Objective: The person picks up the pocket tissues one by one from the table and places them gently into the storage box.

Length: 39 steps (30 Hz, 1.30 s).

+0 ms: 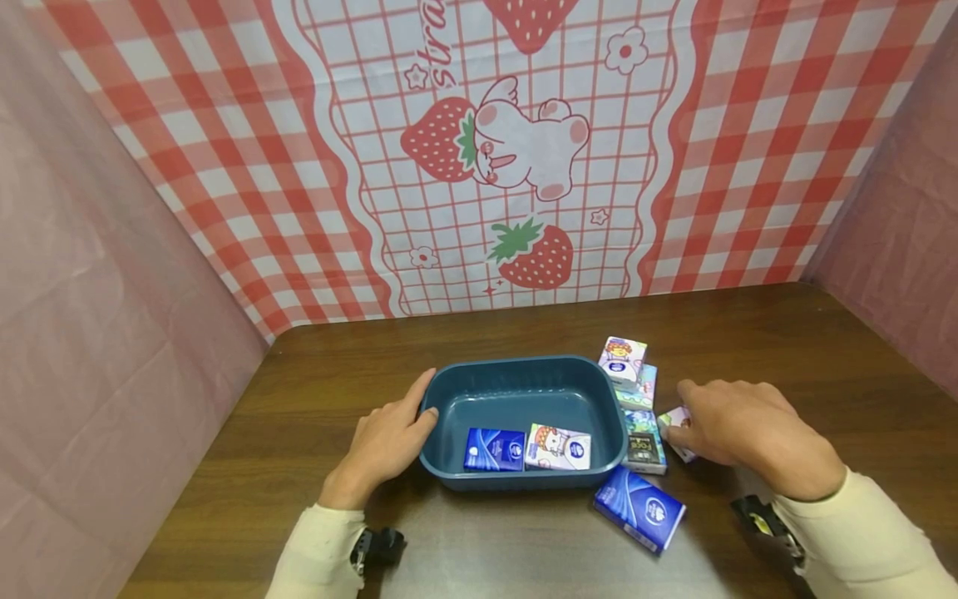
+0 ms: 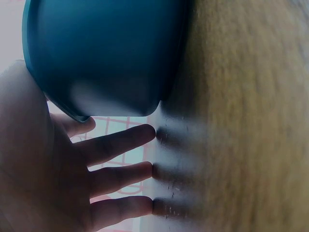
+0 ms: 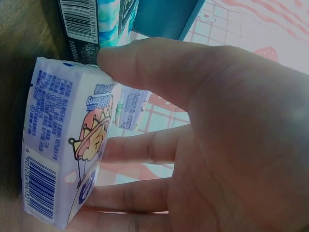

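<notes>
My left hand rests against the left end of a teal plastic basin, thumb over the rim. In the left wrist view its other fingers are spread and fairly straight, several tips at the table. Inside the basin lie a blue tissue pack and a white cartoon tissue pack. Right of the basin, my right hand reaches over a white-and-purple tissue pack. In the right wrist view the thumb is at one end of this pack, fingers extended along it; a firm grip does not show.
Beside the basin's right end are a white cartoon pack, a light-blue pack partly under it, and a teal-and-black pack. A larger blue tissue pack lies nearer. A strawberry-print cloth hangs behind the wooden table.
</notes>
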Available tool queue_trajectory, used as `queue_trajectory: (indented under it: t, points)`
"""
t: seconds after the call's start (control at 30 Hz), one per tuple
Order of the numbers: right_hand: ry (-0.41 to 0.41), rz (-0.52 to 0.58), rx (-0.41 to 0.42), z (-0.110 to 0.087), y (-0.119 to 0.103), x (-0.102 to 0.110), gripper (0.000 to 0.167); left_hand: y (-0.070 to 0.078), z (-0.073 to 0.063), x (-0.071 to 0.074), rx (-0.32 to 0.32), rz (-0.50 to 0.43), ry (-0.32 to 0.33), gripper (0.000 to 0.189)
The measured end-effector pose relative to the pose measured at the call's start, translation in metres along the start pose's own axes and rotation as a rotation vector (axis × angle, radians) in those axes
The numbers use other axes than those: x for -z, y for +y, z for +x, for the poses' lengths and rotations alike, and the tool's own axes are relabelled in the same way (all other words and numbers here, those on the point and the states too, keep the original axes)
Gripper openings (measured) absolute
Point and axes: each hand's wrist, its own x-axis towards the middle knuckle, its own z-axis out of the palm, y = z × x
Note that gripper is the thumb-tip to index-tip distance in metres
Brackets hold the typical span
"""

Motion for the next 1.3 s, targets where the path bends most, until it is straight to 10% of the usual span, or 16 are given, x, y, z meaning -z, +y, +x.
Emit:
queue_trajectory:
  t: [1.3]
  points:
    - [0.061,0.026,-0.027,0.0015,0.0010,0.0011,0.080,-0.0004,-0.0001,0.0001,0.013,-0.024,-0.022,0.061]
